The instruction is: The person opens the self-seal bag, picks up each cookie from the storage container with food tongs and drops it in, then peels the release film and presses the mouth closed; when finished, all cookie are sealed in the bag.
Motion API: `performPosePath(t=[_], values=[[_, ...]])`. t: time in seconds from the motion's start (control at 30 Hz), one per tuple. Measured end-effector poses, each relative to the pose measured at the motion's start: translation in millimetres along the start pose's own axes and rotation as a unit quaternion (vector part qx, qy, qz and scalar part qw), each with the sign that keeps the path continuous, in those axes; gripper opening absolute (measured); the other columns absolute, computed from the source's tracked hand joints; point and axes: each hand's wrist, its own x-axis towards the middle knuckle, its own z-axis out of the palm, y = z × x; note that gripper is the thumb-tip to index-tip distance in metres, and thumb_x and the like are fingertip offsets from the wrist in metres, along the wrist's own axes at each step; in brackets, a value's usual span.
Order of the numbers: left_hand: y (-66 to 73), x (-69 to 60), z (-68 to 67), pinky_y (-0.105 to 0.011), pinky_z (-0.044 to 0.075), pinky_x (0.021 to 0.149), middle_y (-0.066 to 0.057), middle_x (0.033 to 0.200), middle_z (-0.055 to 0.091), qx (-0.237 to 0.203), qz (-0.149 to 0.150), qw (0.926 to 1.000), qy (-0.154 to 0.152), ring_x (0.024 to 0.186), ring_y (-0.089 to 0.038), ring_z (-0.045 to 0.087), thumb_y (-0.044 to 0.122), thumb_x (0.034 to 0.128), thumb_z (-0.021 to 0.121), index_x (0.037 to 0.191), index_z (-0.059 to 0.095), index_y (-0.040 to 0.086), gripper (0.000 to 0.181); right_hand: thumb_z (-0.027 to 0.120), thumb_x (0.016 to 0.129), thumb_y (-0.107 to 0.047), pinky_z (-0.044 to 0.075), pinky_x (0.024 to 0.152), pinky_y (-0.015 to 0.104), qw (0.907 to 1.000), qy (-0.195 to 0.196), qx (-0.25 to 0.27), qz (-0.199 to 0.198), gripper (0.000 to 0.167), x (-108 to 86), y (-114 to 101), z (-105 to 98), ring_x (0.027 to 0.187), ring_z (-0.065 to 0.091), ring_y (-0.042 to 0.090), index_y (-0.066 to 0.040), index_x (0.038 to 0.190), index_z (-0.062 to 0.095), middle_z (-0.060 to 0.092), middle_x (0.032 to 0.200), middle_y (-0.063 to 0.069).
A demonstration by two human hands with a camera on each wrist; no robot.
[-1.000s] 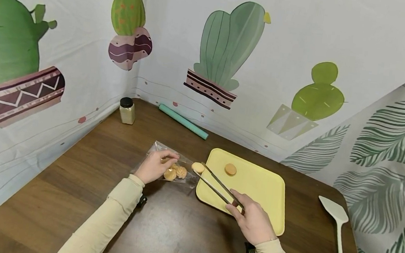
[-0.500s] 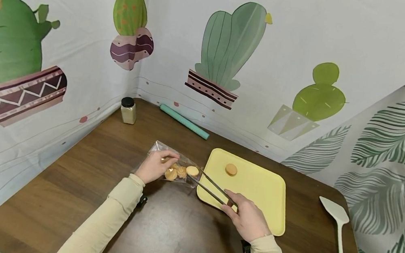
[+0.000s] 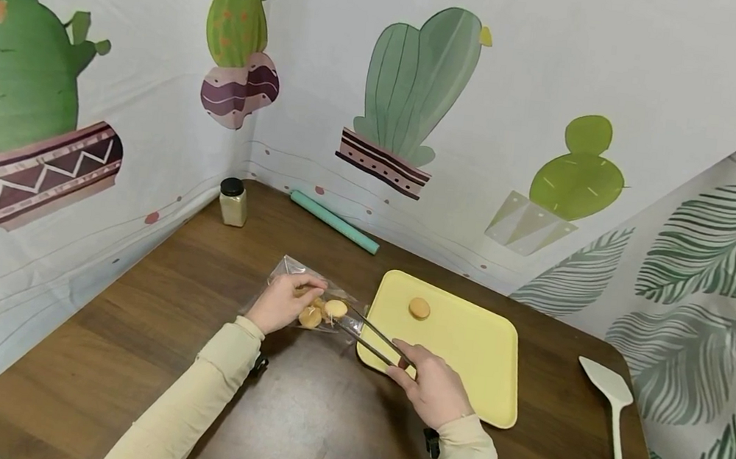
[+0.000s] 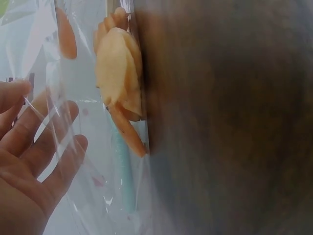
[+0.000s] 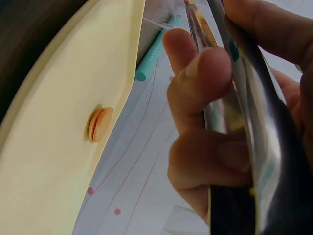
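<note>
My left hand (image 3: pixel 277 303) pinches the edge of a clear plastic bag (image 3: pixel 354 324) between thumb and finger, the other fingers spread behind the film in the left wrist view. Inside the bag lie several light-brown cookies (image 4: pixel 117 68), partly hidden by my hand and one another. My right hand (image 3: pixel 434 389) grips metal tongs (image 3: pixel 384 338). A pale round cookie (image 3: pixel 336 308) sits at the tongs' tips, over the bag's mouth end; whether it is inside cannot be told. Another cookie, a round sandwich-like one (image 5: pixel 100 125), rests on the yellow tray (image 3: pixel 470 343).
A jar with a black lid (image 3: pixel 233 203) stands at the table's back left corner. Along the back edge lies a teal rod (image 3: pixel 335 222). At the right lies a white spatula (image 3: pixel 612 386) with a teal handle end. Wall cloth borders the table.
My right hand, with the tongs and the pale cookie, has moved left from beside the tray to over the bag. My left hand has stayed at the bag.
</note>
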Motion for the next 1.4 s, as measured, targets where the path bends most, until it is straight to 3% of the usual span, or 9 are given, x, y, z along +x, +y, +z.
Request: performPosePath(t=[0.47, 0.8, 1.07, 1.4], values=[[-2.3, -0.7, -0.1, -0.045, 0.051, 0.090, -0.005, 0.106, 0.072, -0.008, 0.000, 1.0000, -0.001, 0.106, -0.023, 0.064, 0.014, 0.0945, 0.066, 0.105, 0.074, 0.005, 0.016, 0.073, 0.088, -0.032, 0.036, 0.050, 0.024, 0.9999, -0.009, -0.008, -0.012, 0.042, 12.5, -6.7, 14.4, 0.058, 0.041, 0.007, -0.013, 0.125, 0.065, 0.056, 0.084, -0.016], [-4.0, 1.1, -1.2, -0.040, 0.052, 0.088, -0.003, 0.106, 0.072, 0.002, 0.001, 1.0000, 0.004, 0.104, -0.020, 0.065, 0.014, 0.0947, 0.065, 0.104, 0.074, 0.006, 0.015, 0.071, 0.089, -0.031, 0.037, 0.053, 0.025, 0.9997, -0.023, 0.012, 0.000, 0.043, 13.4, -6.5, 15.5, 0.059, 0.043, 0.008, -0.012, 0.127, 0.065, 0.062, 0.088, -0.008], [-4.9, 1.9, -0.5, -0.039, 0.052, 0.088, -0.003, 0.106, 0.072, 0.000, 0.004, 1.0000, 0.005, 0.104, -0.020, 0.065, 0.013, 0.0944, 0.066, 0.103, 0.074, 0.006, 0.014, 0.071, 0.089, -0.034, 0.038, 0.052, 0.024, 0.9987, -0.033, 0.023, 0.030, 0.046, -0.6, -1.0, 4.3, 0.057, 0.041, 0.004, -0.012, 0.129, 0.064, 0.057, 0.087, -0.015], [-6.7, 2.4, 0.5, -0.035, 0.053, 0.081, -0.004, 0.105, 0.072, -0.004, -0.001, 1.0000, 0.009, 0.097, -0.017, 0.065, 0.012, 0.0942, 0.066, 0.104, 0.074, 0.005, 0.015, 0.076, 0.085, -0.030, 0.040, 0.051, 0.021, 0.9935, -0.027, 0.094, 0.058, 0.049, -31.1, 29.0, -27.3, 0.051, 0.042, 0.003, -0.009, 0.128, 0.064, 0.060, 0.088, -0.013]])
